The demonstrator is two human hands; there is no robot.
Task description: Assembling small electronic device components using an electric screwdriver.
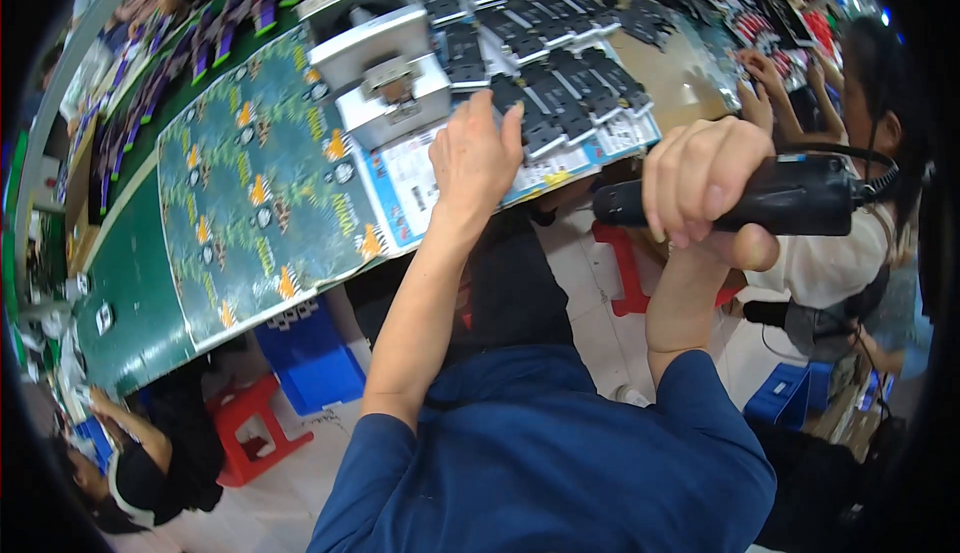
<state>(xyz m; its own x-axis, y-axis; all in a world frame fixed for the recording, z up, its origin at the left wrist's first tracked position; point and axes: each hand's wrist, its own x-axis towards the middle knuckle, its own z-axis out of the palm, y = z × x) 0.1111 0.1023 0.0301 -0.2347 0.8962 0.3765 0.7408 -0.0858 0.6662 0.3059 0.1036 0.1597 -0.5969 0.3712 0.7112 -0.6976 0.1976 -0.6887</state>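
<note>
My right hand (705, 178) is wrapped around a black corded electric screwdriver (800, 196), raised off the table's front edge on the right. It lies roughly level, its coiled cord (880, 178) leaving the right end. My left hand (477, 148) rests at the table edge, thumb and forefinger apart, with nothing visible between them. It is beside a white box-shaped fixture (385, 108) with a metal block (393, 88) on its front. Just right of the fingers lie rows of flat black and white device parts (545, 103); whether the fingertips touch one I cannot tell.
A patterned green sheet (265, 188) covers the table to the left. Purple and black pieces (205, 43) line the back left. Red stools (250, 428) and a blue bin (312, 358) stand below. A co-worker (860, 133) sits close on the right, another (150, 463) at lower left.
</note>
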